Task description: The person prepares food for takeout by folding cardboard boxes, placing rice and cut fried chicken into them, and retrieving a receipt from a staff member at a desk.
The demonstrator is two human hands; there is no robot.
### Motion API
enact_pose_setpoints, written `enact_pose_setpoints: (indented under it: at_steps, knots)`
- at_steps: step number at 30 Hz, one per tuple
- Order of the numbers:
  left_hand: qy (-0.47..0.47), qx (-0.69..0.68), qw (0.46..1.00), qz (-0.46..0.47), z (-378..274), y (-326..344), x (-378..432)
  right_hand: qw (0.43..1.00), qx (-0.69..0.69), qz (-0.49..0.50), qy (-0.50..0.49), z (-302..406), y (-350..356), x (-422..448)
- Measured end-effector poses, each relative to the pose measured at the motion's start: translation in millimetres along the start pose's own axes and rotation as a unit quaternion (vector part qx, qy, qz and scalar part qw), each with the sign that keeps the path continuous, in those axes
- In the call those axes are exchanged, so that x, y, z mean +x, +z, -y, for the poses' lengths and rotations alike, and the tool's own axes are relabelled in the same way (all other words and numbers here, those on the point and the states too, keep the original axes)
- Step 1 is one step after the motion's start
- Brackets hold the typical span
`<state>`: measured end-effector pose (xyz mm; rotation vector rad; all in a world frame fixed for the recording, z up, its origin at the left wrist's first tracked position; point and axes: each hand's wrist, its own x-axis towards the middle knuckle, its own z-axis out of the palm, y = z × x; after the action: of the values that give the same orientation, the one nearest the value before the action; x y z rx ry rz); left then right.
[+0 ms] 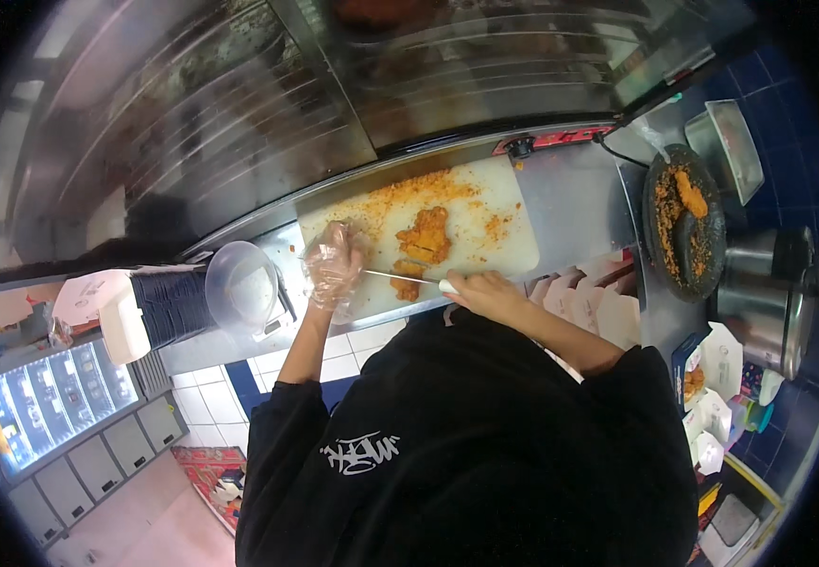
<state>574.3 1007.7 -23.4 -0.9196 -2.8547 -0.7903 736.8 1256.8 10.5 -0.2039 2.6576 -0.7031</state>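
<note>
My right hand [489,293] is bare and closed around the white handle of a knife [409,278]. The narrow blade points left, across a piece of fried breaded food [407,283]. A larger fried piece [428,230], with a cut line across it, lies just above on a white cutting board [516,212]. Orange crumbs [438,186] cover much of the board's upper part. My left hand [336,262], in a clear plastic glove, is over the board's left end near the knife's tip. Its fingers are bent, and whether they hold anything cannot be told.
A translucent bowl [241,287] stands left of the board, beside stacked food boxes [168,308]. To the right are a dark stone mortar [689,220] with crumbs, a metal container [728,149] and a steel pot [760,305]. A glass-fronted metal cabinet [239,113] borders the counter's far side.
</note>
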Motion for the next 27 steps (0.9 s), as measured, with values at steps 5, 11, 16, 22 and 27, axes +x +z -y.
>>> enact_pose_setpoints:
  at_steps: [5, 11, 16, 22, 27]
  knots:
    - [0.062, -0.004, 0.996, -0.063, -4, -12, 16, 0.999, -0.002, -0.031, -0.013, 2, -3, 10]
    - [0.075, -0.056, 0.992, -0.085, -38, -40, 52, 0.999, -0.013, -0.038, 0.024, 4, -55, -12]
    - [0.085, -0.037, 0.996, -0.014, -53, -9, 75, 0.998, -0.041, -0.032, 0.047, -28, -68, -16]
    - [0.063, 0.021, 0.996, 0.061, -51, 9, 81, 0.998, -0.002, -0.042, 0.049, -42, -43, -10]
    - [0.049, 0.022, 0.989, 0.135, -41, 11, 76, 0.996, -0.023, -0.056, 0.059, -39, -27, -3]
